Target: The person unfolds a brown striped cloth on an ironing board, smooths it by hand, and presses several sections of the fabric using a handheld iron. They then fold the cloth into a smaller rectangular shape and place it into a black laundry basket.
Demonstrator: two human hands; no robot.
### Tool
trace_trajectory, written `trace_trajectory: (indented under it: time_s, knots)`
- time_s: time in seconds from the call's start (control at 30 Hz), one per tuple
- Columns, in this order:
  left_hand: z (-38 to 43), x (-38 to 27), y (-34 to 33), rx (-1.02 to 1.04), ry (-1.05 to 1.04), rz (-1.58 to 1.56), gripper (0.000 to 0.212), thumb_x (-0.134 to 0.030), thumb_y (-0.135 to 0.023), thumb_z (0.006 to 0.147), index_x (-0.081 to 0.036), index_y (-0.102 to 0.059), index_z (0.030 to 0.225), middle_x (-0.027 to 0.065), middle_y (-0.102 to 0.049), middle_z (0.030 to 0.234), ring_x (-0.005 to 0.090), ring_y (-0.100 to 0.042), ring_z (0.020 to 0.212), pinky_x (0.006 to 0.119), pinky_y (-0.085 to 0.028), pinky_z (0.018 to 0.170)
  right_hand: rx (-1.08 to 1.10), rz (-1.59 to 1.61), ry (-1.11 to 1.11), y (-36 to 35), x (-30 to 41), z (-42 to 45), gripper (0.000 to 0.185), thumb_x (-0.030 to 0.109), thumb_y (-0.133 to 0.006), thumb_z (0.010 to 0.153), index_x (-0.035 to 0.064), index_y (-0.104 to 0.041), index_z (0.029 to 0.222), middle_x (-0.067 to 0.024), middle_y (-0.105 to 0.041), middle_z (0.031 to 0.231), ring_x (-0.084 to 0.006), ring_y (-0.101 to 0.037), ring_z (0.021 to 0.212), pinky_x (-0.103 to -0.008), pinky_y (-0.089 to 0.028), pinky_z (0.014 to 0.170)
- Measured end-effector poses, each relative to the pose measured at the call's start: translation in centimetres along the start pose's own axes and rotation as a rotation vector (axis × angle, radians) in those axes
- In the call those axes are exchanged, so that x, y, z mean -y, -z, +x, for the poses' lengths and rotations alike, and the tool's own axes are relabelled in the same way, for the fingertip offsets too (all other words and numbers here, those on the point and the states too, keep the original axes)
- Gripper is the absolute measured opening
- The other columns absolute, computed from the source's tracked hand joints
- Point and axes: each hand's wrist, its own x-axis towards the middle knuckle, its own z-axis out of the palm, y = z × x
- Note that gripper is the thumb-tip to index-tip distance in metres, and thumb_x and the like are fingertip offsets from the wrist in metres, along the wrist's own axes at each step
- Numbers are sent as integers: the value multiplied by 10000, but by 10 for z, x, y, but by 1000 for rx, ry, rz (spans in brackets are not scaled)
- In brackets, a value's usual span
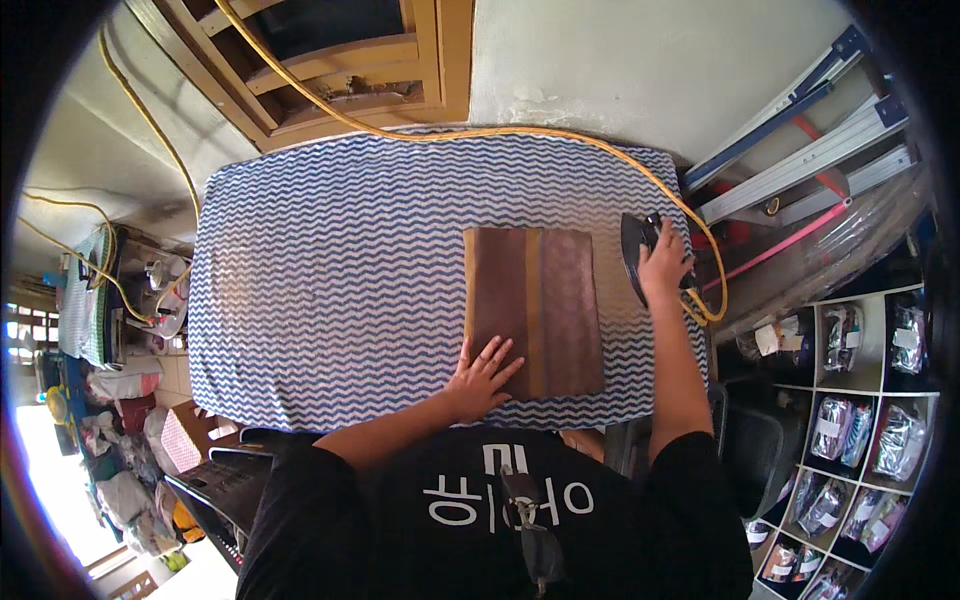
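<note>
A folded brown and mauve cloth [534,311] with gold stripes lies on a table covered by a blue-and-white zigzag cloth [330,262]. My left hand [480,381] rests flat, fingers spread, over the folded cloth's lower left corner. To the right of that cloth, my right hand [664,259] is closed around the handle of a black clothes iron [636,251], near the table's right edge. The iron does not touch the folded cloth. Its soleplate is hidden from view.
A yellow cord [450,136] runs along the table's far edge and loops down by the iron. Ladders [795,161] lean at the right, above shelves [847,391] of plastic-wrapped bundles. A dark chair [750,450] stands at the lower right. Bags and a cardboard box [187,431] lie left.
</note>
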Motion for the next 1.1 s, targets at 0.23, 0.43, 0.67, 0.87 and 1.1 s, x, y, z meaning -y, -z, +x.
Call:
trace_trajectory:
  time_s: [0.23, 0.43, 0.67, 0.87, 1.1]
  knots:
    - [1, -1, -5, 78, -172, -40, 623, -332, -530, 844, -161, -298, 1397, 83, -210, 1478, 289, -123, 1382, 614, 2, 1055, 274, 184, 11, 10, -22, 52, 617, 519, -595, 785, -4, -521, 1105, -228, -603, 1022, -380, -572, 966, -428, -449, 818]
    - [-20, 34, 35, -143, 538, -1448, 290, -191, -511, 916, 9, -552, 1121, 92, -624, 1010, 208, -610, 951, 307, -492, 816, 239, 384, 359, 70, 31, -14, 584, 531, -641, 731, 1, -607, 973, -202, -642, 852, -365, -616, 826, -425, -474, 727]
    - [-79, 116, 42, -949, 831, -1355, 200, -119, -491, 918, 2, -540, 1069, 78, -592, 935, 163, -594, 845, 277, -484, 799, 601, 380, 820, 99, 139, -153, 430, 464, -650, 732, 46, -555, 772, -178, -607, 700, -375, -600, 682, -474, -454, 617]
    - [-73, 111, 47, -836, 814, -1310, 198, -97, -476, 914, -8, -524, 1085, 59, -581, 959, 136, -566, 888, 274, -482, 810, 592, 446, 864, 56, 152, -195, 440, 455, -643, 745, 29, -541, 774, -184, -595, 658, -385, -600, 645, -463, -460, 581]
    - [-105, 85, 25, -593, 949, -1371, 226, -65, -479, 898, -20, -507, 1118, 67, -590, 952, 156, -591, 859, 266, -490, 726, 255, 290, 609, 46, 83, -146, 409, 422, -664, 739, 38, -526, 748, -159, -595, 647, -341, -604, 620, -433, -461, 544]
